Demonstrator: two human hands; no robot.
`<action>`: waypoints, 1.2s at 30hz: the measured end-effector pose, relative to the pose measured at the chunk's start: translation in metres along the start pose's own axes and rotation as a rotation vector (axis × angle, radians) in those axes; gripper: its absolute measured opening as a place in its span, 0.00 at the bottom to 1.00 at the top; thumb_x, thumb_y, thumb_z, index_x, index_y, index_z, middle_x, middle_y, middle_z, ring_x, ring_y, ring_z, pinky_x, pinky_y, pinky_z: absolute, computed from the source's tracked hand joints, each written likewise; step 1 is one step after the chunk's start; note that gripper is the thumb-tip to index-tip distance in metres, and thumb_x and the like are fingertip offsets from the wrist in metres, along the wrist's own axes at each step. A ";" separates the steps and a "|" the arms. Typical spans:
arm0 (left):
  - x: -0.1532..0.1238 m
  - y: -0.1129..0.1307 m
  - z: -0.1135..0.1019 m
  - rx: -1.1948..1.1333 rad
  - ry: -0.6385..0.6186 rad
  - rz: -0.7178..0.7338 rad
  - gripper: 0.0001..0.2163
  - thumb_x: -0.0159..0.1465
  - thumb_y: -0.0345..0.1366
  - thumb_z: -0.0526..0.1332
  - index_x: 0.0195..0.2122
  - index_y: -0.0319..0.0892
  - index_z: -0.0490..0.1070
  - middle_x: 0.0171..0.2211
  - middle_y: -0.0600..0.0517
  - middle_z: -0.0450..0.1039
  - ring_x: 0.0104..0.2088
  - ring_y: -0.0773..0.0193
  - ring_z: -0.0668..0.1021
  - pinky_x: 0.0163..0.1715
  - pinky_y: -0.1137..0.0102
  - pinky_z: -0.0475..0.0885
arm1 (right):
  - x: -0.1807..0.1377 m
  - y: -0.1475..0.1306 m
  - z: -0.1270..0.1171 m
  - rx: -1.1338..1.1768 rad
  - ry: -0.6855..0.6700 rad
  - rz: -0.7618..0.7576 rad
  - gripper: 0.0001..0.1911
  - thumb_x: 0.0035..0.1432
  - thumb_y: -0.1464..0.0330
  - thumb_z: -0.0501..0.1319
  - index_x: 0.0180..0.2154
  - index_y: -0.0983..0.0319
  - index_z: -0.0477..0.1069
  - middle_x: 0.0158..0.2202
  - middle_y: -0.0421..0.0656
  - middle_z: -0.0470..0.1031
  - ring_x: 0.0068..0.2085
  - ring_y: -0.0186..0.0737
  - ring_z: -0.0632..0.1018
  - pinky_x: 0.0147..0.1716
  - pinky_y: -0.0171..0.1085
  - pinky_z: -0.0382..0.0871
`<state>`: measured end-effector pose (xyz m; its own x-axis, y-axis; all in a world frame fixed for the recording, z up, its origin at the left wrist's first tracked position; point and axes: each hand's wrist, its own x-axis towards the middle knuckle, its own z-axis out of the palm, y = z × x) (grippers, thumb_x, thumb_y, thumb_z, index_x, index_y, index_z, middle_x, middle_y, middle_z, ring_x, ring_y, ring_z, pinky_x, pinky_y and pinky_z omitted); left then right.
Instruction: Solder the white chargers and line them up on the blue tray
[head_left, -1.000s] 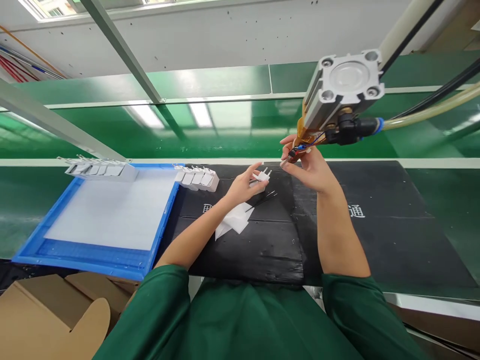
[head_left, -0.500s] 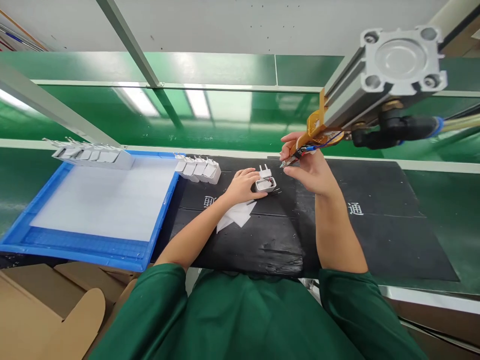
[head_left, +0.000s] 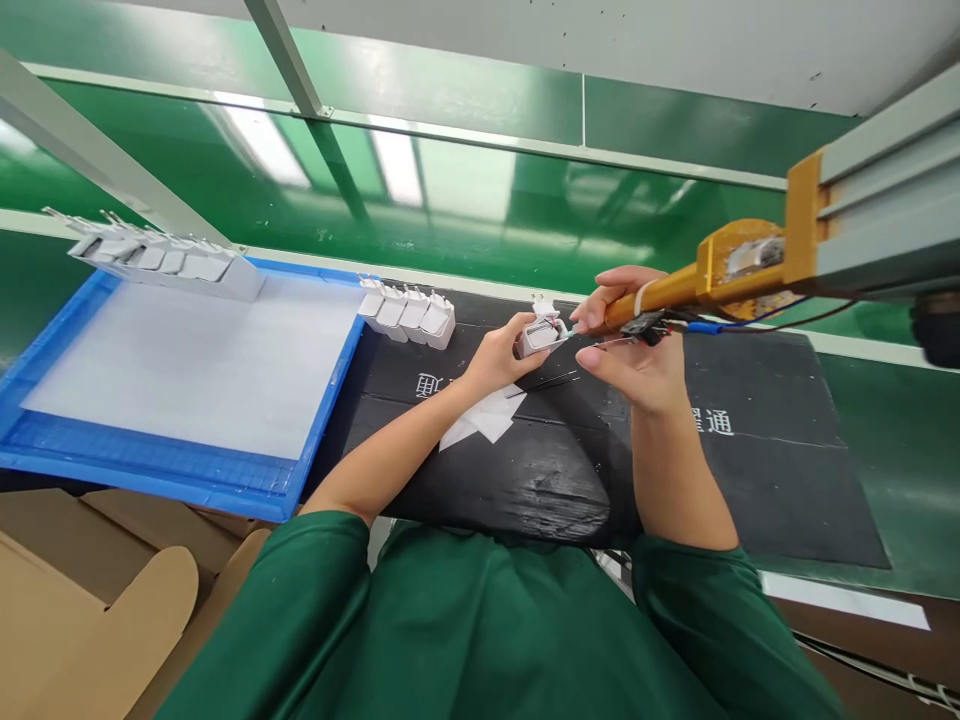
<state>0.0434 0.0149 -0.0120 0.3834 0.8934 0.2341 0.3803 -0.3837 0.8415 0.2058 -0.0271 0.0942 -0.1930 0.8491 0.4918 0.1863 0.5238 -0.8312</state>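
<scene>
My left hand (head_left: 496, 358) grips an open white plug adapter housing (head_left: 534, 338) between thumb and fingers. Its pronged cap stands at the far side, with wires showing between cap and housing. My right hand (head_left: 649, 375) is wrapped round the front end of a gold-coloured dispensing tool (head_left: 679, 288) with a metal cylinder body and blue and brown wires. The tool's narrow tip reaches the right edge of the housing; whether it touches is too small to tell. Below the housing lie thin dark pointed rods (head_left: 551, 384), partly over folded white paper (head_left: 491, 418).
Several white plug adapters (head_left: 409, 318) stand in a row left of my left hand. Another row of adapters (head_left: 165, 262) rests on the far edge of a blue tray (head_left: 300, 478) lined with a white sheet. Black matting (head_left: 765, 480) covers the bench. Cardboard (head_left: 67, 610) is at lower left.
The tool has swung lower and more level in my right hand, its tip now at the housing. My left hand has tilted the housing and drawn it up. My view has shifted and tilted.
</scene>
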 end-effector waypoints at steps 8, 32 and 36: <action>-0.002 -0.001 0.003 -0.041 0.034 0.060 0.20 0.59 0.39 0.65 0.52 0.43 0.66 0.36 0.52 0.79 0.33 0.66 0.78 0.35 0.73 0.71 | 0.003 0.009 0.002 0.090 0.077 -0.084 0.19 0.55 0.58 0.67 0.49 0.47 0.69 0.30 0.37 0.66 0.33 0.39 0.72 0.36 0.44 0.76; -0.006 0.006 0.018 -0.329 -0.073 0.042 0.19 0.57 0.40 0.66 0.47 0.39 0.68 0.43 0.47 0.76 0.40 0.59 0.78 0.35 0.71 0.75 | -0.009 0.000 0.015 0.166 0.048 -0.046 0.26 0.49 0.56 0.70 0.49 0.50 0.67 0.33 0.38 0.66 0.34 0.40 0.73 0.35 0.45 0.77; -0.009 0.007 0.023 -0.414 -0.060 0.098 0.20 0.57 0.46 0.66 0.45 0.41 0.66 0.41 0.49 0.74 0.40 0.59 0.78 0.38 0.68 0.75 | -0.017 0.005 0.016 0.171 0.062 -0.004 0.26 0.49 0.53 0.69 0.49 0.50 0.66 0.32 0.38 0.67 0.35 0.42 0.74 0.34 0.47 0.77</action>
<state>0.0624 -0.0013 -0.0195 0.4534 0.8377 0.3045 -0.0257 -0.3291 0.9439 0.1948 -0.0401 0.0777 -0.1328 0.8523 0.5059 0.0179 0.5124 -0.8586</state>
